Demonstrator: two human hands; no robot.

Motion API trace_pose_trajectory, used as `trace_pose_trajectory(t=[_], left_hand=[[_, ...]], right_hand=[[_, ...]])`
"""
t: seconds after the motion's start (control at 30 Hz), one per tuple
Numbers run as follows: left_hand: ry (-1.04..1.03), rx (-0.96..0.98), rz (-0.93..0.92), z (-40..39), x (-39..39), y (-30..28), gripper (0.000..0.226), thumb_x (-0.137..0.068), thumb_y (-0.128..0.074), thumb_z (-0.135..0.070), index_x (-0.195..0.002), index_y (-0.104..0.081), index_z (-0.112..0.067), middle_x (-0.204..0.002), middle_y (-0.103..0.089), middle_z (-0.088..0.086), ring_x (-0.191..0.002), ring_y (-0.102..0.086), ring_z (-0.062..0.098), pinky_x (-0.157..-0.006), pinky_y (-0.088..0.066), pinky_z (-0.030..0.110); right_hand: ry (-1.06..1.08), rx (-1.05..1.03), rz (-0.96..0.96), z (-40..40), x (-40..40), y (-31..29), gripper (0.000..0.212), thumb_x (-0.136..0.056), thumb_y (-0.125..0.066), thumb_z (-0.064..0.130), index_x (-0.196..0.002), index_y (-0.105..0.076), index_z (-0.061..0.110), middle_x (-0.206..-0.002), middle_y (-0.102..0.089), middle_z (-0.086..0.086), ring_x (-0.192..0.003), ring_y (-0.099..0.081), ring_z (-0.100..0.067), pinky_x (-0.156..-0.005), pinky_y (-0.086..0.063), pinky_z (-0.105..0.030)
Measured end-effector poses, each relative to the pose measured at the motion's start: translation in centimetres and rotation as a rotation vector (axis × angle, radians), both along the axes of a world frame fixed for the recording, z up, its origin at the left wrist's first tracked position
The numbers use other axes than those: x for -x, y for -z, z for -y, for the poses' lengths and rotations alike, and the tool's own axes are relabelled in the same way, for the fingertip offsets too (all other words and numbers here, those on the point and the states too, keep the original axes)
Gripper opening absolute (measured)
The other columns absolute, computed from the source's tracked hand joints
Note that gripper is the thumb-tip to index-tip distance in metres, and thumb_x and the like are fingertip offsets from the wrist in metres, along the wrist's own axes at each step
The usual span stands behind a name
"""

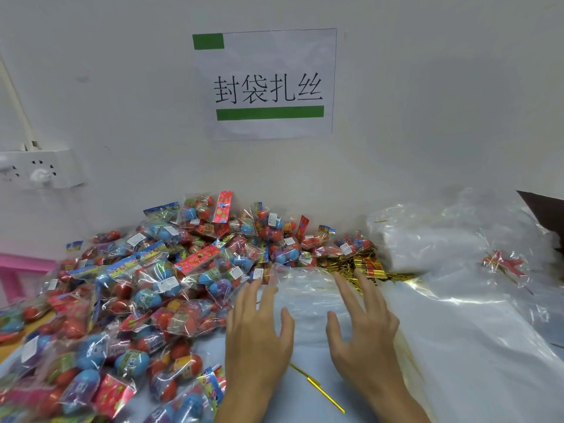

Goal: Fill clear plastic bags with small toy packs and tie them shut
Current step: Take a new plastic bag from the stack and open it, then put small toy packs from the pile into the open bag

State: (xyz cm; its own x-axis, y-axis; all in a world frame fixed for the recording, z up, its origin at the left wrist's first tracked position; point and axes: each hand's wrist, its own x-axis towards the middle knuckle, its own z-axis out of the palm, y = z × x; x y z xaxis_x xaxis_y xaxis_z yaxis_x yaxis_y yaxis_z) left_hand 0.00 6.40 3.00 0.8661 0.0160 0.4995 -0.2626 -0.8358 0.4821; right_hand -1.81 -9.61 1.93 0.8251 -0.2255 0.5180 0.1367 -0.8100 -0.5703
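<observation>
While both hands reach forward side by side, the left hand (256,337) and the right hand (363,328) have their fingers spread and nearly straight, holding nothing. Whether the fingertips touch the flat clear plastic bag (308,297) under them cannot be told. Just left of the left hand lies a big heap of toy packs (158,279), small clear packets with blue and red eggs and bright card tops, spilling toward the near edge, where they blur. Beyond the right fingertips sits a pile of gold twist ties (363,265), touching the heap's right end. One loose gold tie (323,392) lies on the table (305,401) between the wrists. To the right spreads a stack of clear bags (457,245), with a small red item (506,264) inside wrapping, too blurred to identify. A dark corner (546,209) is cut off at the right edge. On the wall hang a paper sign (268,83) and a white power strip (39,169). A pink frame (18,267) shows at left, partly hidden by packs.
</observation>
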Motion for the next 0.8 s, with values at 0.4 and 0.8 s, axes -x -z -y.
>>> trace_pose_trajectory(t=[0.4,0.8], left_hand=[[-0.268,-0.522,-0.504,-5.6,-8.7,-4.8,0.082,-0.094,-0.052,-0.057,-0.155,-0.015,-0.016,-0.159,-0.023,0.017,-0.145,-0.021,0.042,-0.116,-0.027,0.05],[-0.297,-0.439,-0.044,-5.8,-9.0,-6.3,0.056,-0.097,-0.045,-0.041,-0.146,-0.033,-0.015,-0.126,-0.059,0.008,-0.116,-0.055,0.03,-0.094,-0.043,0.044]], right_hand=[[-0.085,0.002,-0.05,-0.5,-0.3,0.8,0.055,-0.091,-0.037,0.044,-0.142,-0.022,0.058,-0.164,-0.013,0.019,-0.149,0.004,0.0,-0.114,-0.006,-0.032],[-0.104,-0.016,0.003,-0.7,-0.1,0.5,0.056,-0.091,-0.04,0.04,-0.146,-0.039,0.047,-0.162,-0.015,0.019,-0.15,0.005,0.002,-0.113,-0.004,-0.028]])
